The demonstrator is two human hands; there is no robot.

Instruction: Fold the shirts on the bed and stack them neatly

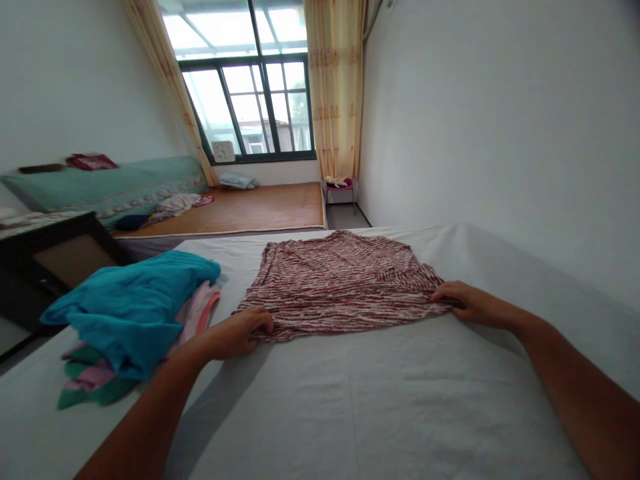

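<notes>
A red-and-white striped garment [340,287] lies spread on a white-sheeted surface [340,393] in front of me; its exact kind I cannot tell. At its near left corner, my left hand [243,333] pinches the edge between thumb and fingers. My right hand [463,303] is closed on the cloth at the right corner. Small wrinkles run across the fabric, and its far edge rests flat. To the left of my left hand sits a pile of clothes, with a turquoise garment [145,293] on top and pink and green cloth beneath it.
Beyond the sheet stands a bed with a brown mat [270,203] and a green-covered headboard [125,183]. A dark cabinet [60,257] is at the left. Along the right runs a white wall [500,133]. A small pink stool [340,189] holding cloth stands near the curtain.
</notes>
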